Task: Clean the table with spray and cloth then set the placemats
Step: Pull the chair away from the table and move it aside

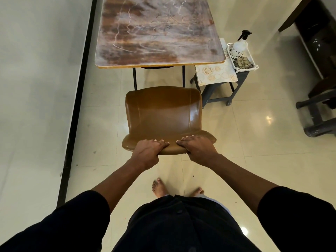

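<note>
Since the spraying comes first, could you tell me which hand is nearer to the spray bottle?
Right. The right hand grips the chair back on the side toward the spray bottle; the left hand grips it farther left.

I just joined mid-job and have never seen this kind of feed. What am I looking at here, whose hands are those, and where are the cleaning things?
No machine here: a person wears one camera on the head, looking down. The left hand and right hand grip the back of a brown chair in front of the table. On a stool beside the table lie patterned placemats and a white basket holding the spray bottle and a cloth.
</note>
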